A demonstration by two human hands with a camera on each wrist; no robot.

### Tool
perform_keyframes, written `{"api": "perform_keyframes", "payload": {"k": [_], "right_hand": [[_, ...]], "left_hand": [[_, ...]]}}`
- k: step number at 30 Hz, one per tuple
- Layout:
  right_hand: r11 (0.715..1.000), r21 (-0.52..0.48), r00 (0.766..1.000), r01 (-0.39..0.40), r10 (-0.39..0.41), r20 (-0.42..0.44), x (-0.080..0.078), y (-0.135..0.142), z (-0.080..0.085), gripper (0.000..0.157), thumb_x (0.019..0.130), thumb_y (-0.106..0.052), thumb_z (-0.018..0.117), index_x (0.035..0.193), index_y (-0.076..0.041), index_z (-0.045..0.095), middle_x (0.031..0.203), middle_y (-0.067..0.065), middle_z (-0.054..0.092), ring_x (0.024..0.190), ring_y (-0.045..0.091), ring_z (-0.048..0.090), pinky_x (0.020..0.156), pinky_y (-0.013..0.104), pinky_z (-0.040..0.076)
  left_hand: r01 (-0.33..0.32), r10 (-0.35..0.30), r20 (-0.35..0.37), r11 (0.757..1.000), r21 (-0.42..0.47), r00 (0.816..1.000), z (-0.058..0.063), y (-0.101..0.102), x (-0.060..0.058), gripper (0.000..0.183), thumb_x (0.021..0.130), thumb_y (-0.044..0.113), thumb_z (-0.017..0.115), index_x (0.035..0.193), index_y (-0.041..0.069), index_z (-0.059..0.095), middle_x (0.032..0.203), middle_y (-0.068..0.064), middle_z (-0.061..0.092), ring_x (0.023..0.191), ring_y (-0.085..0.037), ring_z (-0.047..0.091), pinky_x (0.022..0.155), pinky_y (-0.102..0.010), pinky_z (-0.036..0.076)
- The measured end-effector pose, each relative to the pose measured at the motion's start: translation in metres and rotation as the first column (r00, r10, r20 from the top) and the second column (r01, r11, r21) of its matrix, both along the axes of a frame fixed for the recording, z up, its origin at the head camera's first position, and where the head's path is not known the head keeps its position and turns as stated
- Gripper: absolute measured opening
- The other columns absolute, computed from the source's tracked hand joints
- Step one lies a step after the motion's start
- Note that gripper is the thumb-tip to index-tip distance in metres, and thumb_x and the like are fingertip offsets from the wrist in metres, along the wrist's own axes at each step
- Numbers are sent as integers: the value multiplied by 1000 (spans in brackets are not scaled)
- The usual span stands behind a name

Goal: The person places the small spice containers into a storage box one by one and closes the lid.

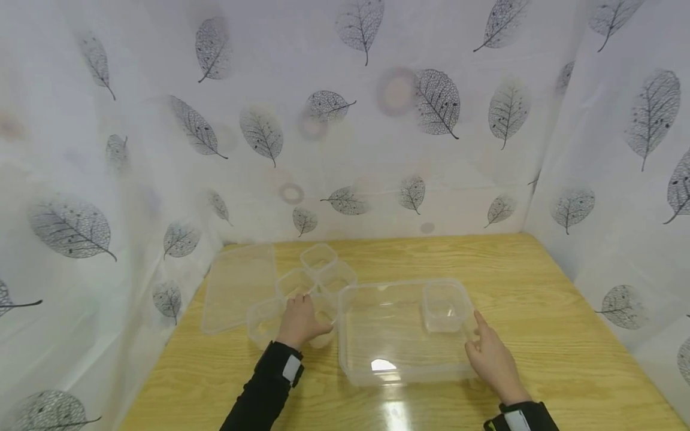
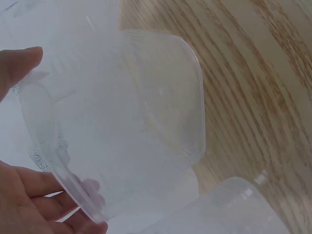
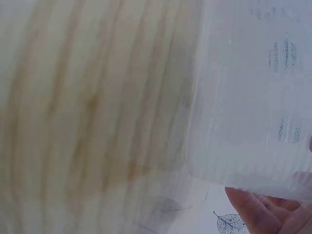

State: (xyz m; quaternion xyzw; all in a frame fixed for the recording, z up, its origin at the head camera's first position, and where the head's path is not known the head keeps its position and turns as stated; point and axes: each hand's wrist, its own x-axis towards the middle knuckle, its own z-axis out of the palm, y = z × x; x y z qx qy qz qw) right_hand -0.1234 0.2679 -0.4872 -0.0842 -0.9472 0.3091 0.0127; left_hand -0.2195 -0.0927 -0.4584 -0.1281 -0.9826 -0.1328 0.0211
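Note:
My left hand [image 1: 302, 320] grips a small clear plastic container [image 2: 161, 92] by its rim, thumb on one side and fingers [image 2: 46, 195] on the other. Beside it on the table are several more small clear containers [image 1: 319, 256]. At the right wall of a large clear plastic box [image 1: 377, 377], my right hand [image 1: 493, 359] holds the edge, its index finger pointing forward. The right wrist view shows the fingers [image 3: 258, 209] against that box, partly hidden by its wall. One small container [image 1: 443, 314] sits inside the box, towards its back right.
A flat clear lid [image 1: 237, 287] lies at the left on the wooden table [image 1: 550, 347]. Leaf-patterned white curtains [image 1: 356, 137] hang behind the table and along both sides.

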Motion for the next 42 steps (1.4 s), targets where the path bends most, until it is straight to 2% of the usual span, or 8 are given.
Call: {"api": "perform_keyframes", "payload": {"k": [8,15,22,28,30,33,38,42], "right_hand": [[1000,13,1000,-2,2,-23,0,0,1,64,82,-12,43,137,8,16,114,32,45,83,32,54,60,39,45],[1000,9,1000,-7,8,-27,0,0,0,64,83,-12,43,137,8,15,114,33,44,81,31,54,56,35,43],[1000,11,999,-10,10,-33,0,1,-3,64,82,-12,43,137,8,16,114,32,45,81,30,55,55,34,43],[1000,5,1000,-10,10,-14,-1,2,-1,65,82,-13,42,137,8,14,115,33,43,78,28,54,54,33,43],[1000,7,1000,-10,10,-18,-1,1,-1,65,82,-12,42,137,8,15,115,33,44,77,27,53,53,31,41],[1000,-2,1000,-12,12,-23,-2,2,0,65,82,-12,43,137,8,15,115,33,44,72,24,52,50,28,39],[1000,-21,999,-20,20,-37,-1,1,-2,65,82,-12,44,137,9,15,114,33,44,69,22,51,47,27,38],[1000,-3,999,-16,16,-40,-1,2,-3,64,82,-12,44,136,9,16,114,33,45,71,23,52,48,27,38]], "left_hand": [[10,-10,-6,999,-33,1000,10,-3,2,84,63,44,74,117,-13,43,115,-28,45,106,-42,40,85,-44,41],[-6,5,-22,1000,-24,1000,28,-9,4,87,62,41,74,120,-14,41,115,-29,45,106,-42,41,86,-44,41],[9,-4,-102,999,51,995,56,-10,9,85,63,40,73,122,-13,40,117,-27,44,106,-41,40,86,-43,41],[53,-35,-122,988,145,992,73,6,12,86,63,39,74,125,-9,39,120,-25,43,111,-39,38,90,-43,38],[72,-53,-113,982,177,992,74,15,13,89,62,39,75,127,-8,38,123,-24,41,113,-38,37,92,-44,37],[127,-99,-151,974,189,984,72,29,14,90,61,41,74,127,-8,38,123,-22,42,113,-36,38,93,-42,37],[260,-226,-236,958,121,945,62,53,18,90,61,44,73,125,-10,40,123,-22,44,114,-35,39,95,-40,35],[336,-312,-205,937,91,927,53,68,18,93,61,43,74,127,-10,38,125,-20,43,115,-32,39,97,-39,33]]}}
